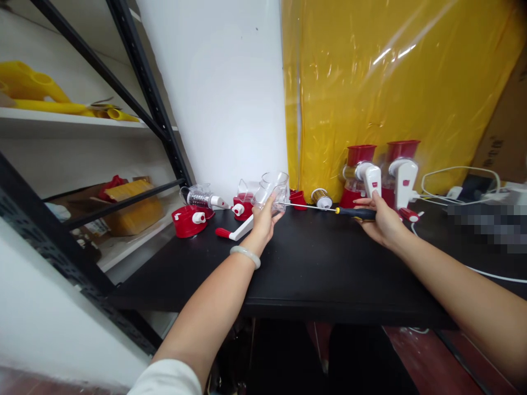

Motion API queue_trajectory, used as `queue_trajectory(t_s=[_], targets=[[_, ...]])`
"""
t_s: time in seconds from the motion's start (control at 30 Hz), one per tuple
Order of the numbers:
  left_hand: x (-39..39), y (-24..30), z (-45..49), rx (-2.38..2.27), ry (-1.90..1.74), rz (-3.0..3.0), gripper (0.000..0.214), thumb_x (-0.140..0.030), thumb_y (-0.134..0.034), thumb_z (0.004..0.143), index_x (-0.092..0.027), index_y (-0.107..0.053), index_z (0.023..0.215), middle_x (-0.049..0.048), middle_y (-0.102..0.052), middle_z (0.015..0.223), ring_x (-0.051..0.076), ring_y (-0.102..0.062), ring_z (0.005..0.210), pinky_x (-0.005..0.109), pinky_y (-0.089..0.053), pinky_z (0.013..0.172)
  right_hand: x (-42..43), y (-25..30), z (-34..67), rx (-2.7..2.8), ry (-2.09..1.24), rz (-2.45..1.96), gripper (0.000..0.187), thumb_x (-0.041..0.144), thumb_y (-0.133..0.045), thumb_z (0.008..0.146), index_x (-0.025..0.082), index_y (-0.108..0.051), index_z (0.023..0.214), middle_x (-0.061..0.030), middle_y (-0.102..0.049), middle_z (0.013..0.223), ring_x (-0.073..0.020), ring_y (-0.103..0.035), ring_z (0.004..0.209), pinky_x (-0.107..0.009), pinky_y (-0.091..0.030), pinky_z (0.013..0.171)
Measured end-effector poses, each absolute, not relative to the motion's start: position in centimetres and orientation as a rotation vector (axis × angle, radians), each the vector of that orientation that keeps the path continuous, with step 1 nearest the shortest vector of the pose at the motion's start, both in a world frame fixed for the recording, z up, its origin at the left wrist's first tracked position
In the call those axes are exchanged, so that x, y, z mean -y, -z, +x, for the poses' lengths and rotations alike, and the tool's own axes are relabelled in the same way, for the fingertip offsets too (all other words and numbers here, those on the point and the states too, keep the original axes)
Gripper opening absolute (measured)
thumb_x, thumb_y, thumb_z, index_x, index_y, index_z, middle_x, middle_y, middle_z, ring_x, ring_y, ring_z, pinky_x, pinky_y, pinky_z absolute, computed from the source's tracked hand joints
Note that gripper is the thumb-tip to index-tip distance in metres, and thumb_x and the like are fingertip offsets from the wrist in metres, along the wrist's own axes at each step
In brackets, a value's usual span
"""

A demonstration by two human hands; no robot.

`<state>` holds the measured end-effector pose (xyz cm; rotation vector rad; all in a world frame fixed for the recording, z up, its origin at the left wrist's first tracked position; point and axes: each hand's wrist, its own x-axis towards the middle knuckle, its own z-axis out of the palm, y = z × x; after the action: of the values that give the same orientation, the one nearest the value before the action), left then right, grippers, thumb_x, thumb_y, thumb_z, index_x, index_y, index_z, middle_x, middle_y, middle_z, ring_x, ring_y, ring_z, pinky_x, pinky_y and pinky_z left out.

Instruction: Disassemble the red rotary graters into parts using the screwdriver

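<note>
My left hand [265, 219] is closed around a clear plastic grater housing [275, 184], held just above the black table. In my right hand [382, 222] is a screwdriver [356, 213] with a black and yellow handle. Its long thin shaft points left, and the tip reaches the clear housing; whether it sits inside or against it, I cannot tell. Beside my left hand a white crank with a red knob [224, 233] lies on the table. Behind it stands a red grater base [244, 207]. A metal grater drum [321, 198] and a red plastic part [298, 199] rest behind the screwdriver.
Two assembled red-and-white rotary graters [362, 175] stand at the right rear. Another red base [188, 221] and a drum [200, 199] are at the left. White cables [461, 170] run along the right. A black metal shelf rack [140, 66] borders the table's left side.
</note>
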<state>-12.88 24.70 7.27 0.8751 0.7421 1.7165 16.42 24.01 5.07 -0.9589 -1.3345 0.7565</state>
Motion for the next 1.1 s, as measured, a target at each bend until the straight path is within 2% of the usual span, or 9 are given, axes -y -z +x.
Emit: queue_trajectory(t_s=[0.13, 0.27, 0.4, 0.5, 0.63, 0.77, 0.93, 1.03, 1.1], targets=[[-24.5, -7.3, -12.6, -0.712, -1.72, 0.864, 0.048, -0.038, -0.085, 0.071, -0.026, -0.065, 0.113, 0.0031, -0.073, 0.106, 0.018, -0.071, 0.093, 0.041, -0.058, 0.09, -24.1, -5.5, 16.8, 1.238, -0.83, -0.953, 0.051, 0.074, -0.053, 0.08, 0.024, -0.047, 0.074, -0.0047, -0.053, 0.064, -0.0203, -0.06, 0.068, -0.035, -0.056, 0.066], [-24.4, -7.4, -12.4, -0.699, -1.749, 0.843, 0.049, -0.037, -0.085, 0.071, -0.024, -0.062, 0.112, 0.0027, -0.073, 0.105, 0.016, -0.07, 0.087, 0.038, -0.058, 0.088, -23.7, -5.6, 16.6, 1.191, -0.876, -1.013, 0.055, 0.079, -0.049, 0.081, 0.023, -0.049, 0.076, -0.0056, -0.057, 0.064, -0.0199, -0.062, 0.064, -0.033, -0.053, 0.059], [-24.3, -7.4, -12.2, -0.691, -1.776, 0.825, 0.049, -0.036, -0.085, 0.071, -0.023, -0.058, 0.11, 0.0028, -0.073, 0.103, 0.016, -0.07, 0.09, 0.038, -0.058, 0.089, -23.0, -5.3, 16.6, 1.142, -0.867, -1.142, 0.066, 0.084, -0.036, 0.086, 0.021, -0.054, 0.076, -0.0038, -0.05, 0.048, -0.0155, -0.048, 0.041, -0.026, -0.034, 0.039], [-24.2, -7.5, -12.1, -0.677, -1.784, 0.813, 0.045, -0.034, -0.084, 0.073, -0.024, -0.055, 0.107, 0.0019, -0.072, 0.106, 0.018, -0.071, 0.096, 0.04, -0.058, 0.09, -22.6, -5.4, 16.5, 1.133, -0.833, -1.139, 0.058, 0.078, -0.055, 0.083, 0.021, -0.053, 0.073, 0.0011, -0.042, 0.043, -0.0103, -0.037, 0.037, -0.023, -0.026, 0.037], [-24.2, -7.7, -12.2, -0.66, -1.801, 0.801, 0.044, -0.034, -0.085, 0.073, -0.024, -0.054, 0.104, 0.0007, -0.071, 0.107, 0.017, -0.071, 0.098, 0.041, -0.058, 0.091, -22.4, -6.0, 16.0, 1.137, -0.871, -0.978, 0.051, 0.065, -0.077, 0.072, 0.023, -0.049, 0.081, 0.006, -0.043, 0.056, -0.0065, -0.036, 0.044, -0.021, -0.032, 0.042], [-24.2, -7.8, -12.4, -0.65, -1.787, 0.792, 0.045, -0.037, -0.085, 0.072, -0.024, -0.059, 0.106, 0.0014, -0.072, 0.104, 0.017, -0.07, 0.094, 0.041, -0.058, 0.09, -22.0, -6.5, 15.9, 1.139, -0.931, -0.813, 0.048, 0.05, -0.084, 0.068, 0.026, -0.05, 0.092, 0.0066, -0.049, 0.071, -0.007, -0.048, 0.06, -0.019, -0.042, 0.056], [-24.1, -7.8, -12.3, -0.631, -1.787, 0.788, 0.046, -0.038, -0.084, 0.073, -0.024, -0.06, 0.109, 0.0028, -0.073, 0.105, 0.019, -0.07, 0.098, 0.038, -0.058, 0.089, -21.5, -7.0, 16.3, 1.111, -1.046, -0.727, 0.058, 0.029, -0.087, 0.058, 0.029, -0.052, 0.104, 0.0041, -0.058, 0.085, -0.0108, -0.059, 0.079, -0.024, -0.05, 0.072], [-24.1, -7.7, -12.3, -0.626, -1.801, 0.795, 0.047, -0.037, -0.084, 0.073, -0.025, -0.058, 0.11, 0.003, -0.072, 0.106, 0.019, -0.07, 0.099, 0.038, -0.058, 0.089, -21.6, -7.1, 16.4, 1.08, -1.103, -0.757, 0.042, 0.044, -0.078, 0.071, 0.026, -0.054, 0.101, -0.0017, -0.062, 0.085, -0.0154, -0.063, 0.08, -0.029, -0.052, 0.071], [-24.2, -7.7, -12.3, -0.628, -1.811, 0.799, 0.05, -0.037, -0.085, 0.072, -0.025, -0.056, 0.111, 0.0034, -0.072, 0.108, 0.019, -0.07, 0.1, 0.038, -0.058, 0.089, -21.8, -6.7, 16.5, 1.072, -1.118, -0.828, 0.04, 0.059, -0.063, 0.084, 0.022, -0.057, 0.096, -0.0055, -0.062, 0.074, -0.0169, -0.06, 0.065, -0.029, -0.048, 0.056]])
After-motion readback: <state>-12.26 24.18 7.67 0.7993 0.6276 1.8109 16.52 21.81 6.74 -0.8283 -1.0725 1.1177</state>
